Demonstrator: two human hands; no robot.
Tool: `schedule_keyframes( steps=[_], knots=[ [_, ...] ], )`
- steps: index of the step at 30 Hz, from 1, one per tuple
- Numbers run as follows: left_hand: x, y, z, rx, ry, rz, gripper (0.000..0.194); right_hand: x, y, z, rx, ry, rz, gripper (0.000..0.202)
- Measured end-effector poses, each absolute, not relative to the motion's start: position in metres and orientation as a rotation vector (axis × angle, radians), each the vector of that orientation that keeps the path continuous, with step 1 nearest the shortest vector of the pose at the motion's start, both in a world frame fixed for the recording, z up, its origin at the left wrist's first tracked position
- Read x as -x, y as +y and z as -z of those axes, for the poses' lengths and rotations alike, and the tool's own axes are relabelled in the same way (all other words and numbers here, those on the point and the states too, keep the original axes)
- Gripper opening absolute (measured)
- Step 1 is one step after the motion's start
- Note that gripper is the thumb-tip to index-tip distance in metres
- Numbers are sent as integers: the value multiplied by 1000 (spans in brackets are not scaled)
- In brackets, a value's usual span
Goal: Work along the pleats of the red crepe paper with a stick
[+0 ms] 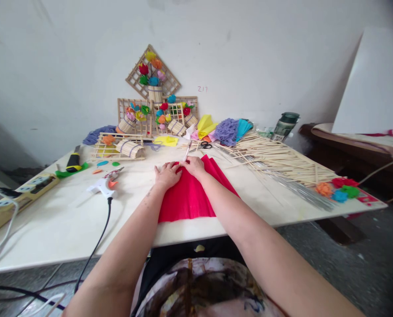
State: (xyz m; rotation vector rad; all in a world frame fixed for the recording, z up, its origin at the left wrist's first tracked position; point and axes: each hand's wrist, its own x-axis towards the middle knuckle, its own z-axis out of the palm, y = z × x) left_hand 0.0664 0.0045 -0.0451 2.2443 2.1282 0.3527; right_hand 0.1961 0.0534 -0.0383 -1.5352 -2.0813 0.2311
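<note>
Red crepe paper lies spread on the white table in front of me. My left hand rests on its upper left edge with the fingers spread. Just to the right, my right hand has its fingers closed round a slim white pen, held over the paper's top edge. The pen's tip and a small yellowish piece between the hands are too small to make out clearly.
A glue gun and a yellow-black cutter lie left, by a power strip. Scissors are behind the paper. Sticks and wires cover the right. Lattice frames with paper flowers stand against the wall.
</note>
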Motion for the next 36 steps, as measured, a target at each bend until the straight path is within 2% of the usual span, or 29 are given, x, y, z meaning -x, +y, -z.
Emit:
schedule_keyframes(
  steps=[22,29,36],
  knots=[
    [-67,4,44,-2226,2113,-359,44,-197,54,38,1519,-2057,-303,37],
    [-66,4,44,-2137,2133,-430,59,-197,56,39,1505,-2058,-325,39],
    [-67,2,43,-2129,2139,-422,61,-196,55,38,1527,-2066,-336,41]
  ],
)
